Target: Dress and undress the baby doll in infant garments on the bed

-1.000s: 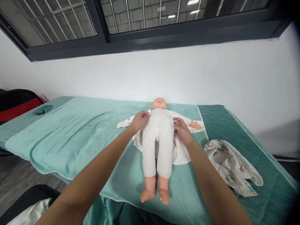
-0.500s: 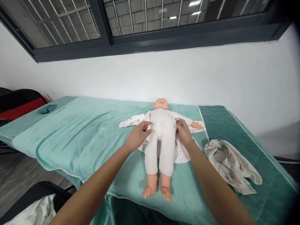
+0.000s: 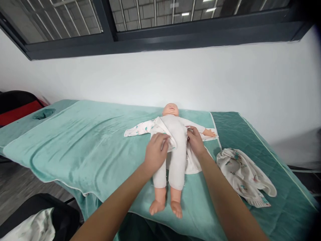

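Doll (image 3: 177, 129) lies face up on the green cover (image 3: 95, 134) in the head view, between both hands. Printed shirt (image 3: 160, 126) spreads beneath it, one front panel folded partway across the torso. Left hand (image 3: 155, 151) rests on this panel, fingers curled nearly closed; a pinch cannot be confirmed. Right hand (image 3: 196, 142), fingers bent, contacts the opposite side; its hold cannot be determined. Printed garment (image 3: 244, 177) lies crumpled beyond the right forearm.

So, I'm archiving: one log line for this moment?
left hand: on printed white cloth jacket; right hand: at side of white cloth-bodied doll; doll: face up on green plush sheet
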A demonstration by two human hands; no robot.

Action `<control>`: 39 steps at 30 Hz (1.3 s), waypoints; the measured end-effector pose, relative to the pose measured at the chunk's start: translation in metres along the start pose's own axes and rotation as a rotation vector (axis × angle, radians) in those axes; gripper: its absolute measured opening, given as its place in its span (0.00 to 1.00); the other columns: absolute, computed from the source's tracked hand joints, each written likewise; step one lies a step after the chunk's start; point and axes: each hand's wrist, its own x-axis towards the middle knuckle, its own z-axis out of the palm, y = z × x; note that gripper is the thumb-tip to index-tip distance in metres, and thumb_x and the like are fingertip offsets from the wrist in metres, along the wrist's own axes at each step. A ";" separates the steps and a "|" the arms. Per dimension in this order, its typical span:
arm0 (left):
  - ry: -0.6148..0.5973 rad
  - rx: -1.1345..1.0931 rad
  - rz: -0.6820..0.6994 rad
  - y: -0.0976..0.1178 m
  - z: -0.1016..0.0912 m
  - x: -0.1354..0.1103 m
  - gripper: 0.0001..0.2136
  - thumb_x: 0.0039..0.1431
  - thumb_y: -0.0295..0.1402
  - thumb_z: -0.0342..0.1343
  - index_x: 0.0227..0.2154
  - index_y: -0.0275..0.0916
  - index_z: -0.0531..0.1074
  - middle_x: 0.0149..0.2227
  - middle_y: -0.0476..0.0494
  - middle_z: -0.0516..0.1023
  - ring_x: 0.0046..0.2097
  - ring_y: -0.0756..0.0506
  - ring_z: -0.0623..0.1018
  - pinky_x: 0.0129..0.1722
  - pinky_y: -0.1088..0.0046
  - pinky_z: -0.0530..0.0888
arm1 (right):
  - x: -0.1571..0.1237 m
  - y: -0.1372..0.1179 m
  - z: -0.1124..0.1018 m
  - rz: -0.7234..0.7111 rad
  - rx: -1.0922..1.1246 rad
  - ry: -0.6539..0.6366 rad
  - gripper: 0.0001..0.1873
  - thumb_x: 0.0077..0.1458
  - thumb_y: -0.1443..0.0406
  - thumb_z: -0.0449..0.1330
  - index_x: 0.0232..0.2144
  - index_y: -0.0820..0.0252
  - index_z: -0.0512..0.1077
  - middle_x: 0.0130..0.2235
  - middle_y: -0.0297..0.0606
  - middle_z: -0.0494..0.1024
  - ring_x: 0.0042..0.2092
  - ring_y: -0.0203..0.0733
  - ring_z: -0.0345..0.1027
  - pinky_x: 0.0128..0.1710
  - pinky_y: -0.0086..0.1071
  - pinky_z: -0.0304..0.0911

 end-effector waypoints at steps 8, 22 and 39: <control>-0.042 0.168 -0.219 -0.044 0.006 0.062 0.12 0.66 0.32 0.44 0.47 0.38 0.68 0.46 0.36 0.77 0.52 0.38 0.74 0.51 0.59 0.70 | 0.003 0.000 0.000 0.005 -0.036 -0.001 0.17 0.47 0.58 0.63 0.40 0.53 0.67 0.29 0.26 0.71 0.28 0.33 0.59 0.28 0.27 0.53; -0.346 0.286 0.140 -0.013 0.029 0.124 0.17 0.68 0.35 0.43 0.55 0.39 0.68 0.56 0.40 0.75 0.58 0.42 0.72 0.57 0.63 0.69 | 0.004 -0.002 -0.001 -0.027 -0.080 -0.040 0.17 0.47 0.62 0.58 0.42 0.53 0.66 0.24 0.23 0.63 0.25 0.32 0.52 0.27 0.27 0.48; -1.015 0.695 0.202 0.056 0.093 0.189 0.27 0.42 0.24 0.62 0.49 0.44 0.69 0.39 0.42 0.81 0.42 0.37 0.80 0.41 0.62 0.72 | -0.004 -0.011 -0.002 -0.167 -0.191 -0.322 0.08 0.58 0.59 0.59 0.38 0.55 0.73 0.41 0.34 0.75 0.45 0.41 0.67 0.50 0.35 0.60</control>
